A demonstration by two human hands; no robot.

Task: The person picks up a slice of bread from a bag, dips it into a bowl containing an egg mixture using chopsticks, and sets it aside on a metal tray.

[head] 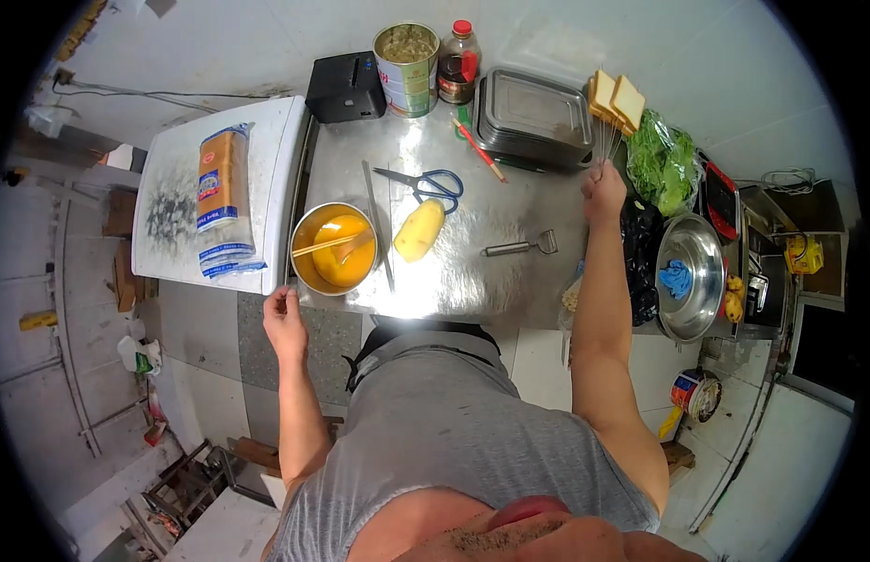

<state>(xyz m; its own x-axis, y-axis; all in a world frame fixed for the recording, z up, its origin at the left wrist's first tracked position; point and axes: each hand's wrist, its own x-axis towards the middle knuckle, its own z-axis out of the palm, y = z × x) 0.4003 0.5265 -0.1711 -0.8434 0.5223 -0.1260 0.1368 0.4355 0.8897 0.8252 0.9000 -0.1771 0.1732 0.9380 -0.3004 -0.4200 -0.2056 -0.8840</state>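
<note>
Several thin skewers [605, 144] carrying bread slices [616, 102] are gripped in my right hand [603, 188], at the table's far right. The bread is threaded at their upper ends, beside the stacked steel trays. My left hand [286, 322] is loosely curled by the table's front edge, with nothing visible in it. Just beyond it stands a metal pot [297, 275] of beaten egg [329, 265], with chopsticks [322, 246] resting across. A peeled potato [419, 232] lies right of the pot, touching the handles of blue-handled scissors [414, 181].
A peeler [508, 249], a long metal strip [377, 218] and a red stick [478, 149] lie on the steel table [463, 281]. Lidded trays [537, 105], a tin [409, 70] and a bottle [457, 67] line the back. Bagged lettuce [663, 161] and a steel basin [702, 263] are at right; a bread bag [222, 186] lies left.
</note>
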